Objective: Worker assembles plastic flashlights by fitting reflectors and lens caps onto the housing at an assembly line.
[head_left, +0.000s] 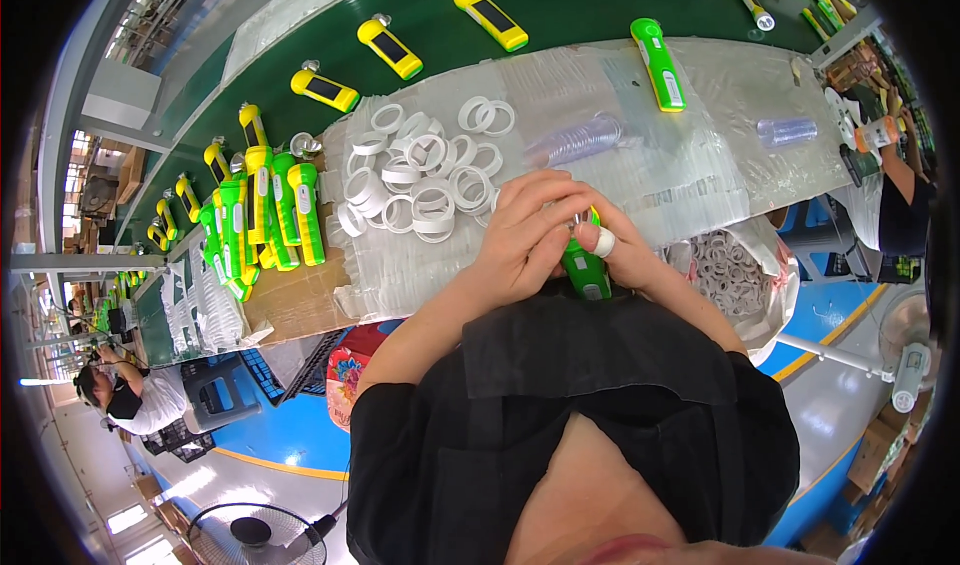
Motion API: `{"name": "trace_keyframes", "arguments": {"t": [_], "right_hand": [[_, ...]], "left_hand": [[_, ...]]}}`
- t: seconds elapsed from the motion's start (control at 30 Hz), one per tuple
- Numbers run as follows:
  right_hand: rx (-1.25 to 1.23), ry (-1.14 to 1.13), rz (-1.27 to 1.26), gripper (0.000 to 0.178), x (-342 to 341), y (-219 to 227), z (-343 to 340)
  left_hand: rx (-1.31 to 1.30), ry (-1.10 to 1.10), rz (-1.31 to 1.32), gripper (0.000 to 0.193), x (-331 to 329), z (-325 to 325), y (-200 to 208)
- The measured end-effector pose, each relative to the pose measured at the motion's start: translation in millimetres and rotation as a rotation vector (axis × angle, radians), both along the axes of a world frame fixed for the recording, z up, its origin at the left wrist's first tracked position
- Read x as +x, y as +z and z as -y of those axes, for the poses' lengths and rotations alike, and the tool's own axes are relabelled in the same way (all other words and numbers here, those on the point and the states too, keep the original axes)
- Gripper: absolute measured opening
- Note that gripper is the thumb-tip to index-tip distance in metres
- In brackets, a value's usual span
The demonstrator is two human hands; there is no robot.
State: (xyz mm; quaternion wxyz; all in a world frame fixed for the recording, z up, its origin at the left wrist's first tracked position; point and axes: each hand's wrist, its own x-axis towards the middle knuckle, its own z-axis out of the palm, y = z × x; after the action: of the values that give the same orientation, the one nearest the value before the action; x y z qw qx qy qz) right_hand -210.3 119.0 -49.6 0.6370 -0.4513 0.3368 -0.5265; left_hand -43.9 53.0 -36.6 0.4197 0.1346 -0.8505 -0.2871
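Note:
Close to my chest, both hands are closed around the head end of a green flashlight (588, 273). My left hand (528, 227) wraps the head from the left, its fingers reaching over the top. My right hand (622, 247) grips from the other side, a white wrapping on one of its digits. Between the fingers the flashlight's head is mostly hidden, so I cannot tell what lies on it. Left of my hands spreads a pile of white plastic rings (432, 205). Just beyond them lies a stack of clear round lenses (575, 142).
Green and yellow flashlights (258, 205) are heaped at the left. Several yellow flashlights (390, 49) line the green bench (580, 5); a green one (658, 65) lies farther right. Another lens stack (787, 132) is at right. A bag of white rings (735, 277) hangs beside the bench. Co-workers sit at both sides.

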Motion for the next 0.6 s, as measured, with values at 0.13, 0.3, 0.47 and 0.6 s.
{"name": "trace_keyframes", "arguments": {"t": [0.13, 0.3, 0.47, 0.6], "right_hand": [[0.052, 0.023, 0.059, 0.048, 0, 8, 3], [-0.294, -0.145, 0.026, 0.044, -11, 11, 34], [-0.297, -0.243, -0.040, 0.038, -14, -6, 53], [-0.283, -0.226, -0.011, 0.036, -14, -5, 54]], "left_hand": [[0.105, -0.038, -0.094, 0.027, -6, 3, 4], [0.135, 0.258, -0.145, 0.037, -3, 69, 0], [0.106, 0.509, 0.776, 0.060, 11, 134, -16], [0.025, 0.427, 0.803, 0.055, 21, 146, -15]]}}
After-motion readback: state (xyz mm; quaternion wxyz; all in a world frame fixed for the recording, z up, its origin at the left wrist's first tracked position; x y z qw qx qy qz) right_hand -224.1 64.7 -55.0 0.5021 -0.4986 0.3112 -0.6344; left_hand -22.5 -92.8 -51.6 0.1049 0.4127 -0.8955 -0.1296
